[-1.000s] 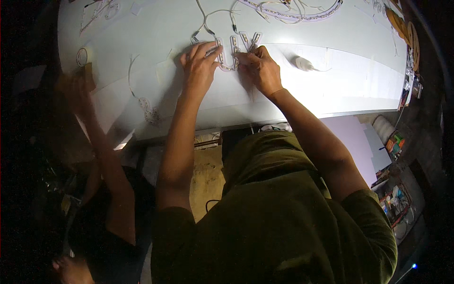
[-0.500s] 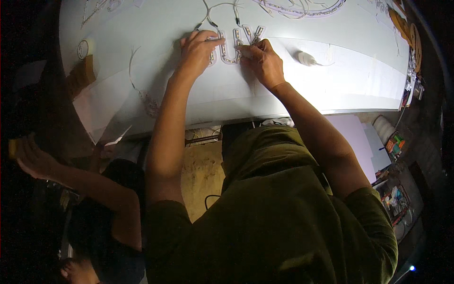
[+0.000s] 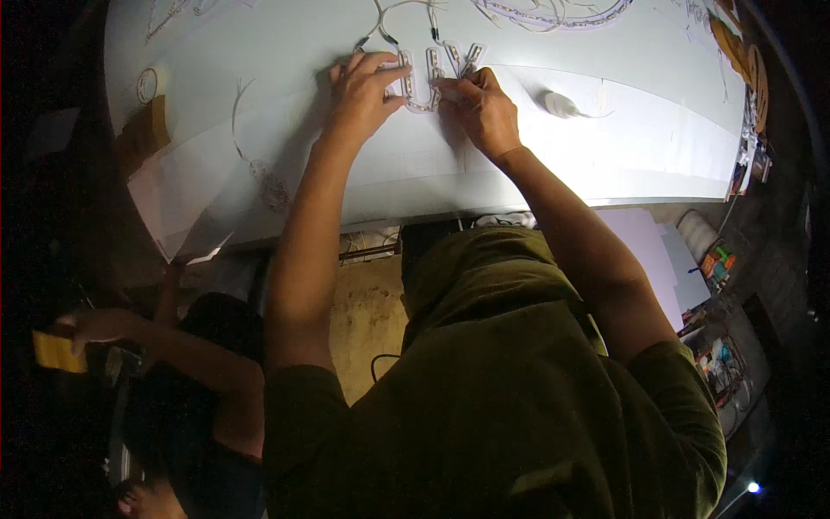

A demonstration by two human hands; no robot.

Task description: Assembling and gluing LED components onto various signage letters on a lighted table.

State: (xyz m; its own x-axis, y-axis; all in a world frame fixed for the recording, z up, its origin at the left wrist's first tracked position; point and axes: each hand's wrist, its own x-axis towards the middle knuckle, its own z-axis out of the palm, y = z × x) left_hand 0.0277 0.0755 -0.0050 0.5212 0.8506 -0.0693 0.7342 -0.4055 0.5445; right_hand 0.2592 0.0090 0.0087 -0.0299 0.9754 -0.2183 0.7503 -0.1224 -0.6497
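Observation:
A U-shaped clear sign piece (image 3: 421,105) lined with a strip of small LEDs lies on the white table. My left hand (image 3: 361,93) grips its left side, thumb low and fingers higher up. At its right arm, my right hand (image 3: 486,111) has thumb and forefinger pinched together on the LED strip; the exact contact is partly hidden by the fingers. Just beyond the right hand lies a V-like LED piece (image 3: 472,59), its lower end covered by that hand. White wires (image 3: 403,9) with black sleeves run from the pieces toward the far edge.
A small white bottle (image 3: 560,105) with a thin nozzle lies right of my hand. A tape roll (image 3: 148,86) and a wire bundle (image 3: 271,190) are on the left. A curved LED piece (image 3: 571,21) sits far back. At lower left, a co-worker's hand (image 3: 95,329) holds a yellow block (image 3: 59,352).
My left thumb has come down onto the lower left side of the U-shaped piece. My right hand stays nearly still. The co-worker's hand with the yellow block has swung lower and rightward.

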